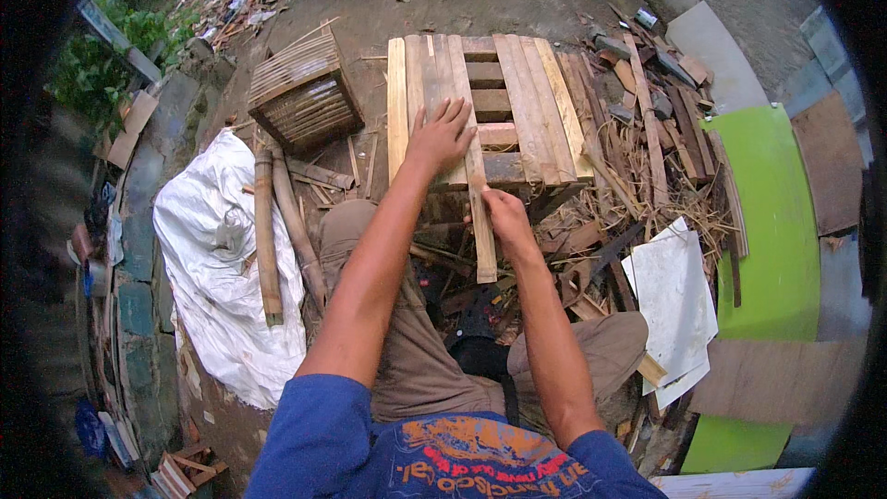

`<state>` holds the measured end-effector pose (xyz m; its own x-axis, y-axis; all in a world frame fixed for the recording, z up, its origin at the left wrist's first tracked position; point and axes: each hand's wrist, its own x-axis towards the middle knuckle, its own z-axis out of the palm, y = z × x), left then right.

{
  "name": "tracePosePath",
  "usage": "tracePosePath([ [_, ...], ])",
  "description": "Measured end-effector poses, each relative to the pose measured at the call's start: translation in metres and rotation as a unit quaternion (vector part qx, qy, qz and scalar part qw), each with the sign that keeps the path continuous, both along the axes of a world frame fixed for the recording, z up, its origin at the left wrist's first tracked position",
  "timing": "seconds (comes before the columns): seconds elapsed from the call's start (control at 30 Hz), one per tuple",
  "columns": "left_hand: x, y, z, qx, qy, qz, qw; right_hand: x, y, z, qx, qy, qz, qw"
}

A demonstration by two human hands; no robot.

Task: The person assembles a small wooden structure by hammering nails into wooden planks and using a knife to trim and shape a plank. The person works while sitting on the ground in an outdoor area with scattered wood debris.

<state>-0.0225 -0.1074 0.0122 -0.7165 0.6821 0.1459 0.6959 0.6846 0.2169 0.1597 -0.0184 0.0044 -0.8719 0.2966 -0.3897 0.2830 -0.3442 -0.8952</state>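
Note:
Before me stands a low wooden slatted top [536,102], its pale slats laid lengthwise over darker crosspieces [488,76] that show through a gap in the middle. One long wooden slat [484,249] lies along the left side of this gap and juts past the near edge toward me. My right hand [508,225] is wrapped around its protruding part. Flat on the slats to the left rests my left hand [442,137], fingers stretched out, its fingertips by the long slat. The underside of the top is mostly hidden.
A small slatted wooden crate [305,92] stands at the far left. Bamboo poles [266,240] lie over a white sheet [222,259]. To the right are a heap of scrap wood [661,120], white boards [673,305] and a green panel [771,203].

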Motion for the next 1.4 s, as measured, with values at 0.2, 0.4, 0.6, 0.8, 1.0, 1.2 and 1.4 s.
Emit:
tracePosePath([
  [0.2, -0.003, -0.002, -0.004, 0.015, 0.009, 0.004, 1.0, -0.016, -0.016, -0.001, 0.01, 0.0, -0.027, 1.0],
  [0.4, -0.003, -0.002, -0.005, 0.006, 0.013, 0.002, 1.0, -0.017, -0.018, -0.002, 0.014, -0.008, -0.035, 0.999],
  [0.6, -0.003, 0.0, -0.007, 0.008, 0.025, 0.001, 1.0, -0.013, -0.016, -0.007, 0.008, 0.017, -0.044, 0.999],
  [0.8, -0.004, -0.001, -0.005, 0.004, 0.019, -0.002, 1.0, -0.013, -0.016, -0.004, -0.001, 0.014, -0.04, 0.999],
  [1.0, -0.004, -0.001, -0.003, -0.022, 0.012, 0.002, 1.0, -0.011, -0.017, 0.001, 0.011, 0.018, -0.03, 0.999],
  [1.2, -0.003, 0.0, -0.005, -0.001, 0.021, 0.008, 1.0, -0.014, -0.011, -0.004, 0.026, 0.026, -0.003, 0.999],
  [1.4, -0.001, 0.002, -0.003, 0.004, 0.02, 0.014, 1.0, -0.015, -0.009, -0.004, 0.018, 0.022, -0.001, 1.0],
])
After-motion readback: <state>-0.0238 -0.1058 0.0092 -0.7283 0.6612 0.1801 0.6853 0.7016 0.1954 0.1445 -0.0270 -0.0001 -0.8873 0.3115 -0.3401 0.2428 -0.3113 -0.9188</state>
